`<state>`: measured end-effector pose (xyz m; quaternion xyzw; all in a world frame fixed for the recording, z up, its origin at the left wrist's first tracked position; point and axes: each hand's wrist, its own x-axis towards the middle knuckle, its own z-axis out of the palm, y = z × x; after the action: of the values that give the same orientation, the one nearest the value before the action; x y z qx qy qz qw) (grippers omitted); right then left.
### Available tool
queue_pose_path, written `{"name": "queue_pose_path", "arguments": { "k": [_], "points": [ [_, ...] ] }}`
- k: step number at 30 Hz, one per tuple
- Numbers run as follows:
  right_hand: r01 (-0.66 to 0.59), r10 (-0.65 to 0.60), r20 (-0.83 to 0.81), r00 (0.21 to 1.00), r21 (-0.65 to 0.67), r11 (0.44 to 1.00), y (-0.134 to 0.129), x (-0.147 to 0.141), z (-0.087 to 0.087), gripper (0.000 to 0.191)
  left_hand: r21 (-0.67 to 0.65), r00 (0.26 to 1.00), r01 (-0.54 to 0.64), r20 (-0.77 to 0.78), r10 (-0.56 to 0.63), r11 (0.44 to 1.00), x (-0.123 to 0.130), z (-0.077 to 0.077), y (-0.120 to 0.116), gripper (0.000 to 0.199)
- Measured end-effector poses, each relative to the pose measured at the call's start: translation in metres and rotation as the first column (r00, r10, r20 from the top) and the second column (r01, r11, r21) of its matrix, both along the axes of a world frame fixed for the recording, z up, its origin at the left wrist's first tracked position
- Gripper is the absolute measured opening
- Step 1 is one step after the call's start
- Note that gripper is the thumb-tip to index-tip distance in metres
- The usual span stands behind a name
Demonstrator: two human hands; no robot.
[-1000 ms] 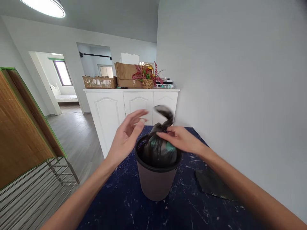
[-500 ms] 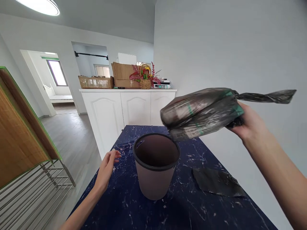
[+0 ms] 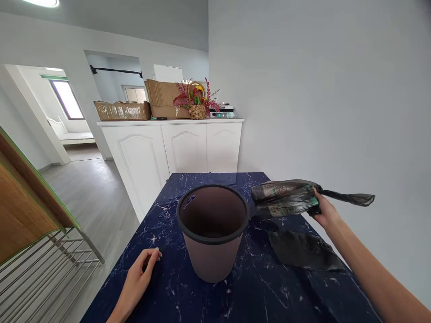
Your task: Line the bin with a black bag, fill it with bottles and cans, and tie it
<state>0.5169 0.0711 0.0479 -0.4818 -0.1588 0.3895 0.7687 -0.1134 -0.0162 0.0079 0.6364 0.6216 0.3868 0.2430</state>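
Note:
My right hand (image 3: 326, 211) grips a filled black plastic bag (image 3: 286, 197) near its gathered neck, whose twisted end sticks out to the right. Bulky packs with pale and green patches show through the thin plastic; what they are I cannot tell. The bag is low over the table, right of a brownish trash can (image 3: 212, 258) with a dark rim. The can stands upright, and no liner shows in it. A flat, folded black plastic bag (image 3: 305, 251) lies below my right hand. My left hand (image 3: 139, 273) rests on the table left of the can, fingers loosely curved, holding nothing.
The dark blue marbled table (image 3: 182, 300) meets a grey wall on the right. Behind stands a white cabinet (image 3: 188, 146) bearing cardboard boxes (image 3: 123, 111) and a flower basket (image 3: 197, 111). A metal rack (image 3: 63, 255) with a brown cover is at the left.
My right hand has lowered the filled bag from above the can's right side to near the table, farther back. My left hand has moved down onto the table. The view has shifted slightly right.

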Motion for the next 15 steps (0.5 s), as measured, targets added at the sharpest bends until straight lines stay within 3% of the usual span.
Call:
{"name": "queue_pose_path", "arguments": {
  "k": [4,8,12,15],
  "points": [
    [-0.057,0.054,-0.042,0.998,-0.078,0.995,0.01,-0.001,-0.031,0.027,0.006,1.0,-0.001,-0.019,0.001,1.0,0.002,0.002,-0.002,0.059],
    [-0.135,0.133,-0.023,0.991,-0.155,0.979,0.02,0.0,-0.05,0.022,0.018,0.998,-0.004,-0.06,0.005,1.0,0.004,0.0,-0.002,0.06],
    [-0.206,0.216,0.022,0.976,-0.229,0.952,0.029,0.008,-0.053,0.033,0.02,0.996,-0.006,-0.094,0.008,1.0,0.008,0.002,-0.001,0.062],
    [-0.167,0.187,0.068,0.98,-0.223,0.96,0.033,0.015,-0.048,0.038,0.026,0.995,0.008,-0.101,-0.005,1.0,0.011,0.005,-0.001,0.061]
  ]
}}
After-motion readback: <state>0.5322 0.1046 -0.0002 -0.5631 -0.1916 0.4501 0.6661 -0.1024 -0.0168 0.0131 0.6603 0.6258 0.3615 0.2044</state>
